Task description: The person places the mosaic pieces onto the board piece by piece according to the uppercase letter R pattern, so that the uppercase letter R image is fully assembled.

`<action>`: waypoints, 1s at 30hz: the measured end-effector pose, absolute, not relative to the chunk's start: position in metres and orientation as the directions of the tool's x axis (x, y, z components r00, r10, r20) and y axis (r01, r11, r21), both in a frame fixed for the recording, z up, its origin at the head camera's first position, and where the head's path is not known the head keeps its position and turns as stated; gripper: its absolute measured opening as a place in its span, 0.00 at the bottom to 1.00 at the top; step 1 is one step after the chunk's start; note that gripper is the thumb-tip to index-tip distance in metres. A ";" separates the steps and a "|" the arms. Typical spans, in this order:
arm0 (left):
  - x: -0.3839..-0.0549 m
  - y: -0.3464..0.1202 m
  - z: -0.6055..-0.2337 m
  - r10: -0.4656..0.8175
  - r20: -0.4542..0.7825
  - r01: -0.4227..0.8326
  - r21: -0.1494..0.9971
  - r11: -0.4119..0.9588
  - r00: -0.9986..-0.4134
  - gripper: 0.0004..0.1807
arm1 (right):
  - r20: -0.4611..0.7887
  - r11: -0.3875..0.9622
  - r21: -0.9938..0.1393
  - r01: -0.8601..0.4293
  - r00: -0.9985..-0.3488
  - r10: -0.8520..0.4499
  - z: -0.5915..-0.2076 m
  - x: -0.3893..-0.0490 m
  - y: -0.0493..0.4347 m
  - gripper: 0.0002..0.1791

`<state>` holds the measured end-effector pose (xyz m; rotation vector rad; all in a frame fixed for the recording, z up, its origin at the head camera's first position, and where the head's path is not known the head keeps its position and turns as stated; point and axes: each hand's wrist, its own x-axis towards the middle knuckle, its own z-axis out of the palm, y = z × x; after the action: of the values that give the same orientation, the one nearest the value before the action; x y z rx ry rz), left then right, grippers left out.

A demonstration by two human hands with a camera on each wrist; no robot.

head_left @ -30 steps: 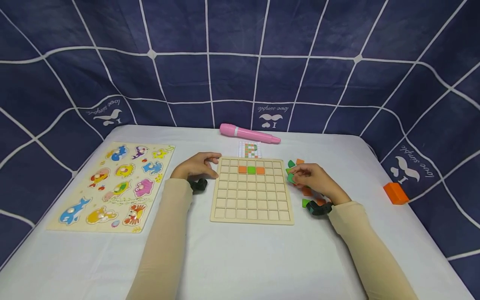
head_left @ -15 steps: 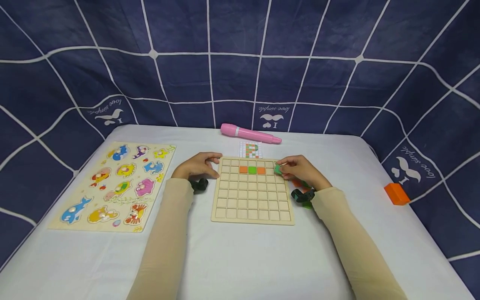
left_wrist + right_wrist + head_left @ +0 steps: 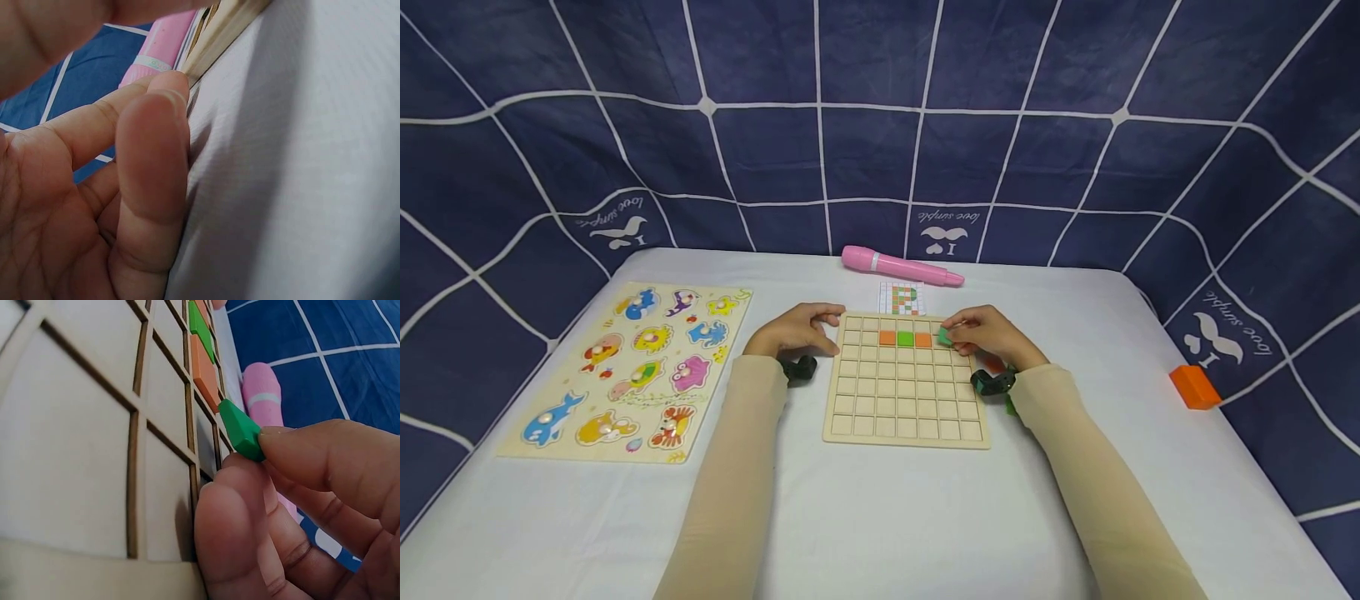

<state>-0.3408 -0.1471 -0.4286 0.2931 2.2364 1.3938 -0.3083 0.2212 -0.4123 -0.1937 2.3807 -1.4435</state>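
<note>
A wooden grid board (image 3: 906,388) lies on the white table. In its second row from the far edge sit an orange tile (image 3: 887,337), a light green tile (image 3: 906,338) and another orange tile (image 3: 922,339), side by side. Between thumb and fingers, my right hand (image 3: 991,335) pinches a darker green piece (image 3: 240,433) with a rounded edge. It is tilted, close over the cell to the right of that row. My left hand (image 3: 793,332) rests at the board's far left corner, fingers relaxed, fingertips touching its edge.
Loose tiles (image 3: 1011,405) lie right of the board, mostly hidden beneath my right wrist. Beyond the board are a small pattern card (image 3: 901,297) and a pink microphone-shaped pen (image 3: 902,267). A sea-animal puzzle (image 3: 634,375) lies left; an orange block (image 3: 1195,387) stands far right.
My right hand has moved left from the loose tiles to over the board, carrying the green piece close to the right-hand orange tile. My left hand has stayed at the board's edge.
</note>
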 end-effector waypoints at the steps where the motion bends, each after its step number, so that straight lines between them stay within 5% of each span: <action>1: -0.341 -0.147 -0.428 0.422 -0.289 -0.074 0.887 0.456 -0.859 0.52 | -0.226 0.476 -0.877 0.063 -0.929 -0.294 -0.412 -0.309 0.220 0.18; 30: -0.338 -0.147 -0.427 0.441 -0.271 -0.078 0.910 0.408 -0.856 0.51 | -0.276 0.633 -0.772 0.060 -0.929 -0.249 -0.402 -0.317 0.208 0.14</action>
<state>-0.3384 -0.1471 -0.4271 0.3085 2.1932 1.4537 -0.3175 0.2080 -0.4016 -0.1508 2.4993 -1.2009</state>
